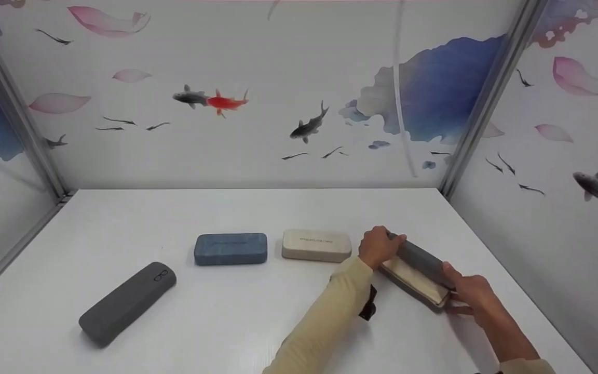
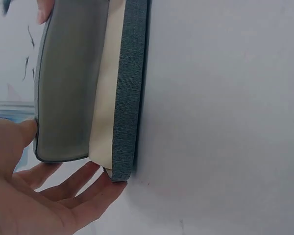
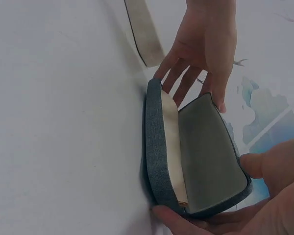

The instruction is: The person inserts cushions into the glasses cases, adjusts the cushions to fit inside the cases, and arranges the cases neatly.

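Observation:
A dark grey glasses case (image 1: 418, 291) stands on the right side of the table with its lid partly raised. Inside it lies a beige cloth (image 2: 108, 93), and the lid's grey lining (image 3: 208, 152) shows. My left hand (image 1: 379, 244) grips the case's far left end, thumb on the lid's edge and fingers round the end. At the near right end my right hand (image 1: 473, 296) holds the case, its thumb on the lid and fingers by the base. Both wrist views show the two hands at opposite ends. Whether anything lies under the cloth is hidden.
Left of the hands are a cream glasses case (image 1: 317, 246), a blue glasses case (image 1: 230, 249) and a long dark grey glasses case (image 1: 127, 304), all closed. White panels with painted fish border the white table (image 1: 216, 322) at the back and sides.

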Available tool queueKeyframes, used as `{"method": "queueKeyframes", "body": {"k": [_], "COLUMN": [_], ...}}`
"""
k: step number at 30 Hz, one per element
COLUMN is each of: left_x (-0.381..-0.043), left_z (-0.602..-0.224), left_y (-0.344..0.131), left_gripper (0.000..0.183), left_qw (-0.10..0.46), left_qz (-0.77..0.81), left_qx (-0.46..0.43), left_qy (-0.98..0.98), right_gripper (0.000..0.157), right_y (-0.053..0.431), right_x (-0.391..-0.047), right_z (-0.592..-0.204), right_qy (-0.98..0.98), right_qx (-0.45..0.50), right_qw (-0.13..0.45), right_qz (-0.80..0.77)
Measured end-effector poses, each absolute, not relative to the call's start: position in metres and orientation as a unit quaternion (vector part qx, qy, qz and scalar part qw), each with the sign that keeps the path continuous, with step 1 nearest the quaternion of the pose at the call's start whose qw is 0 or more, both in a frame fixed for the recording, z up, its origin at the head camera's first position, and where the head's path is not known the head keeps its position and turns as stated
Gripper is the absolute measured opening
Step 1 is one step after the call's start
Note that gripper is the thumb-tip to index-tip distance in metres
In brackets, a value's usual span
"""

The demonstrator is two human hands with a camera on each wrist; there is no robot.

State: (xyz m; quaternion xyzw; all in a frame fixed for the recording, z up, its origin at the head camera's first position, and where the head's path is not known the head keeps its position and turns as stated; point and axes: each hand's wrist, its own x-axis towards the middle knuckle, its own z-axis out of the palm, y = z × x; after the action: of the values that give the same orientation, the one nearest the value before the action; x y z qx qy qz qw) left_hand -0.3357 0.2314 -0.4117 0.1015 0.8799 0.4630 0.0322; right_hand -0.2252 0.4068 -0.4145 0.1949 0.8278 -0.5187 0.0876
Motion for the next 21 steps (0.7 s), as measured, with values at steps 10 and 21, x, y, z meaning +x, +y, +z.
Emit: {"method": "queueKeyframes", "body": {"k": [10, 21], "left_x": [-0.332, -0.331], "left_z": [-0.403, -0.413], "left_y": [0.219, 0.206], "left_gripper": [0.046, 0.041], "left_qw": [0.086, 0.102], "left_qz": [0.455, 0.46], "left_qx": [0.11, 0.126], "left_qy": [0.88, 0.873], "right_gripper": [0.085, 0.081], "right_y": [0.401, 0.391], "right_x": [-0.226, -0.223], "right_z": [-0.415, -0.42], "right_qy": [0.849, 0.847], "right_qx": [0.176, 0.196], "right_qw": [0.055, 0.043], "right_qz": [-0.495, -0.492]}}
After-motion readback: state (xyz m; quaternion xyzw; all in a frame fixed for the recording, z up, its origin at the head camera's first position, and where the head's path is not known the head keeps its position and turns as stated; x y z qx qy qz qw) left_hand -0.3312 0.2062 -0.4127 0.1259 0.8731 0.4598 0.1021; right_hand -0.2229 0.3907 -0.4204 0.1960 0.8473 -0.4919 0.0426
